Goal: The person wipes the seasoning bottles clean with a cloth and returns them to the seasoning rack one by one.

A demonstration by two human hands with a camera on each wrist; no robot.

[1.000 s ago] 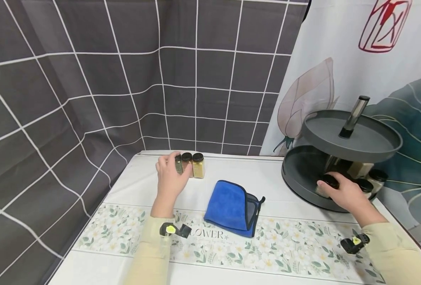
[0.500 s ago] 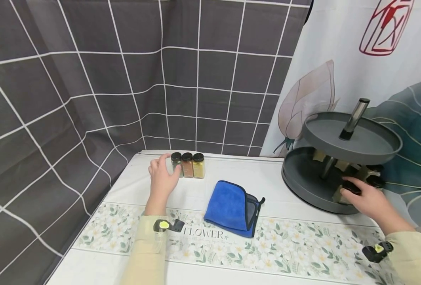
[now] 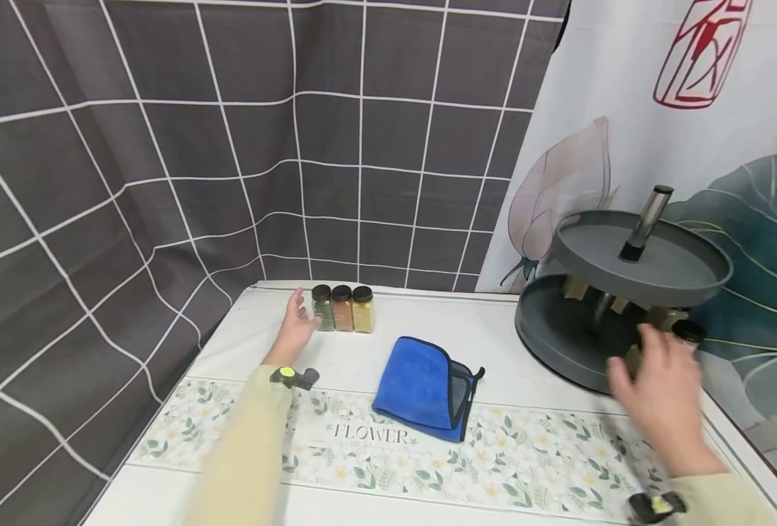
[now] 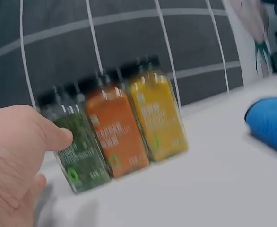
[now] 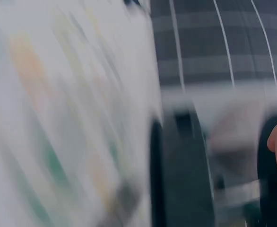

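Left hand (image 3: pixel 296 324) spread, thumb in front of green jar (image 3: pixel 324 316); can't tell if touching. Green, orange jar (image 3: pixel 343 315) and yellow jar (image 3: pixel 363 315) upright in a row, back of white table (image 3: pixel 421 310). Right hand (image 3: pixel 666 394) fingers spread, nothing visibly held, in front of two-tier rack (image 3: pixel 595 241); jars on its lower tier (image 3: pixel 552 336) partly hidden. Folded blue cloth (image 3: pixel 414 383) between the hands.
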